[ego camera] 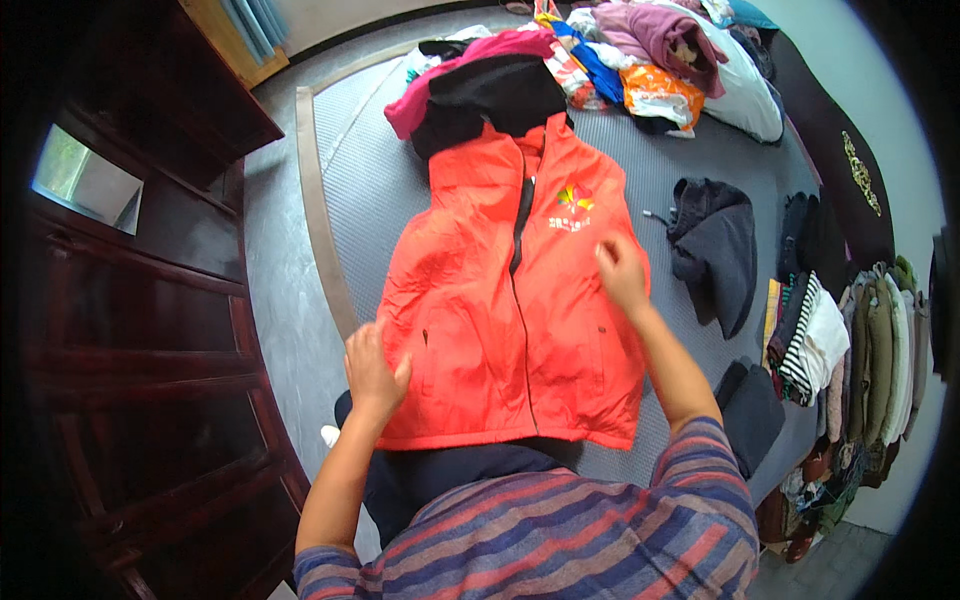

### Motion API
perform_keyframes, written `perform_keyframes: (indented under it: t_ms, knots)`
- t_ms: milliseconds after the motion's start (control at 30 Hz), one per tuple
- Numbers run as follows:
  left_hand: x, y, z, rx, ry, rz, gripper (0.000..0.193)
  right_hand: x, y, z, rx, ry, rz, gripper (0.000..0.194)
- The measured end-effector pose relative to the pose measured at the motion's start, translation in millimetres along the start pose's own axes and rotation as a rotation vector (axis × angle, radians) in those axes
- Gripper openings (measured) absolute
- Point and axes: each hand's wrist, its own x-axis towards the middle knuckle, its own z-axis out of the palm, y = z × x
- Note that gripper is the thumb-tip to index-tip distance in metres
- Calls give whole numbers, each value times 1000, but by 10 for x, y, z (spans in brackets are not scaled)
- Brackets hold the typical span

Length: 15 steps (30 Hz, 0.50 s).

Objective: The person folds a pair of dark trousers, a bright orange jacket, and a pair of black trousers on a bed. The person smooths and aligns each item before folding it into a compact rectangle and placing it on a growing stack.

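A red-orange sleeveless vest (480, 300) lies spread out in front of me, its collar away from me and its hem by my lap. A dark zipper runs down its front, closed low and parted near the collar. The chest bears a colourful emblem and writing. My left hand (375, 371) is at the vest's left side edge, thumb apart from the fingers; whether it touches the cloth is unclear. Over the right chest panel, my right hand (621, 274) has loosely curled fingers, a gap by the thumb and no cloth visibly pinched.
The vest rests on a grey woven mat (352, 187). Black cloth (495, 90) and a heap of clothes (600, 45) lie beyond it. Rightward are a dark crumpled garment (712, 247), folded dark cloth (754, 412) and stacked clothes (870, 352). Dark wooden furniture (165, 315) stands left.
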Motion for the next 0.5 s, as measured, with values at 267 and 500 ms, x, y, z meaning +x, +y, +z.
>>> perform_keyframes:
  t_ms: [267, 500]
  knots:
    - [-1103, 1125, 265, -1662, -1062, -1124, 42, -2775, -927, -158, 501, -631, 957, 29]
    - [-1231, 1365, 519, -1685, -1018, -1013, 36, -2823, -703, 159, 1096, -362, 1349, 32]
